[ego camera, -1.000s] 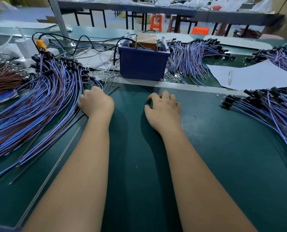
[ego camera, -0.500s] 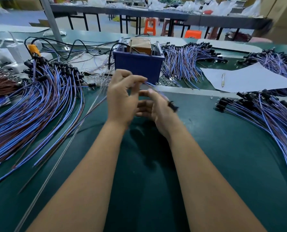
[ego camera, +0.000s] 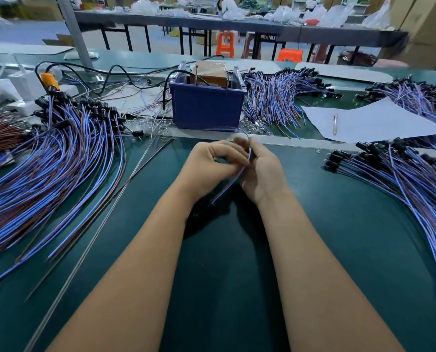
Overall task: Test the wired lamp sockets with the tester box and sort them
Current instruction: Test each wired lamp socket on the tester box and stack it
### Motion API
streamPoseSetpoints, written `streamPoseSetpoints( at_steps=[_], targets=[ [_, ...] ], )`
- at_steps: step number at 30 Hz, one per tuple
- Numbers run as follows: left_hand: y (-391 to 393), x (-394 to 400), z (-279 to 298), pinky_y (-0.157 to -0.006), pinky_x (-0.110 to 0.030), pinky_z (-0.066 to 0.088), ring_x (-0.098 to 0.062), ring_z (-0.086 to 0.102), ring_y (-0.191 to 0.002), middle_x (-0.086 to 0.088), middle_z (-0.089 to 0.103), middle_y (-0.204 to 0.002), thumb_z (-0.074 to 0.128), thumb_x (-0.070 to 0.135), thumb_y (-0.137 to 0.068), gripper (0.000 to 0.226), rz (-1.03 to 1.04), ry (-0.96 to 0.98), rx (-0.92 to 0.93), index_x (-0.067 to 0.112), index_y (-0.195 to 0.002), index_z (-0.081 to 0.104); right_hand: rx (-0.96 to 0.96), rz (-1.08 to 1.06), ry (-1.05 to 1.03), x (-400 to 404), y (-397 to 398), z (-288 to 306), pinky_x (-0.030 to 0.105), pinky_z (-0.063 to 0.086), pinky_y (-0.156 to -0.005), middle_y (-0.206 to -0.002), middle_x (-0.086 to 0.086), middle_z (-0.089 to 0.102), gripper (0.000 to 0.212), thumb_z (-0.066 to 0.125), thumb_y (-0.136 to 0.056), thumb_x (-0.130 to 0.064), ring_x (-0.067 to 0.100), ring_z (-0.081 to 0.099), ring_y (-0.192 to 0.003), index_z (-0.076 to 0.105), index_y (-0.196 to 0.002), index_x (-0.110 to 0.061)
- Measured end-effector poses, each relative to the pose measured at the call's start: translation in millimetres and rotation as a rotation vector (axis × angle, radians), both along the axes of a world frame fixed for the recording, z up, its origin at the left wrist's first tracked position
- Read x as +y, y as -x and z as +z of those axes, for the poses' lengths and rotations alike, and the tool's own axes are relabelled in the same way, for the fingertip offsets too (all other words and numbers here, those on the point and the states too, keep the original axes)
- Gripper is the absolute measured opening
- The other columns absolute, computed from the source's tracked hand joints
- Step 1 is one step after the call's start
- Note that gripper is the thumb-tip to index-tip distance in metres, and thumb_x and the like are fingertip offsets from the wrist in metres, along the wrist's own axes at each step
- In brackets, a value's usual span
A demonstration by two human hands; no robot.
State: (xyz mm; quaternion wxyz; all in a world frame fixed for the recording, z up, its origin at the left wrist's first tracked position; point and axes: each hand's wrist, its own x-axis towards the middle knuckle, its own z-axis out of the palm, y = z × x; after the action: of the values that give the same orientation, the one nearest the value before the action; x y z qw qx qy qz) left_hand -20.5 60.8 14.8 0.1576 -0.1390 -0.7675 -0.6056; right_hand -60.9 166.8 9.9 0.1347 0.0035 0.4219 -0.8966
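A single wired lamp socket is held between both hands above the green desk, just in front of the blue tester box. Its blue and brown wire pair runs on a slant, from up near the fingertips at the far right down toward the near left, the lower end hanging between the wrists; the socket end is too dark and blurred there to make out clearly. The left hand has its fingers curled in, pinching the wire. The right hand also curls its fingers round the upper stretch of the wire. A thin loop of the wire arcs above the fingers toward the box.

To the left lies a large fanned pile of wired sockets, black heads at the far end. Another pile spreads on the right. Behind the box is a third bundle, and a white sheet with a pen on it
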Motion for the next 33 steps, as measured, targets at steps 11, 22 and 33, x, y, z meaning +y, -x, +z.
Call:
streamPoseSetpoints(
  at_steps=[11,22,33],
  targets=[
    [14.8,-12.4,-10.1,-0.062,-0.027,0.053,-0.010,0.062,-0.062,0.008,0.067,-0.061,0.051,0.000,-0.085,0.029,0.427,-0.212,-0.250,0.015,-0.065,0.065,0.264,0.092,-0.457,-9.2,-4.5,-3.2,0.015,0.024,-0.035,-0.043,-0.001,0.045,0.026,0.039,-0.102,-0.009,0.005,0.031,-0.034,0.058,-0.083,-0.010],
    [15.8,-14.3,-11.3,-0.060,-0.019,0.048,-0.006,0.055,-0.058,0.002,0.062,-0.067,0.058,0.013,-0.096,0.015,0.337,-0.281,-0.154,0.011,-0.083,0.066,0.349,0.161,-0.597,-14.4,-8.1,-7.9,0.017,0.037,-0.042,-0.054,0.003,0.054,0.029,0.052,-0.094,-0.006,0.009,0.044,-0.042,0.066,-0.072,-0.017],
    [8.9,-10.4,-11.4,-0.056,-0.023,0.053,-0.009,0.064,-0.058,-0.002,0.071,-0.073,0.071,0.004,-0.084,0.031,0.227,-0.113,-0.255,0.018,-0.108,0.056,0.416,-0.181,-0.673,-18.8,-4.2,-16.7,0.031,0.052,-0.082,-0.087,-0.004,0.068,0.021,0.053,-0.097,-0.013,0.011,0.063,-0.083,0.066,-0.092,-0.029]
  ],
)
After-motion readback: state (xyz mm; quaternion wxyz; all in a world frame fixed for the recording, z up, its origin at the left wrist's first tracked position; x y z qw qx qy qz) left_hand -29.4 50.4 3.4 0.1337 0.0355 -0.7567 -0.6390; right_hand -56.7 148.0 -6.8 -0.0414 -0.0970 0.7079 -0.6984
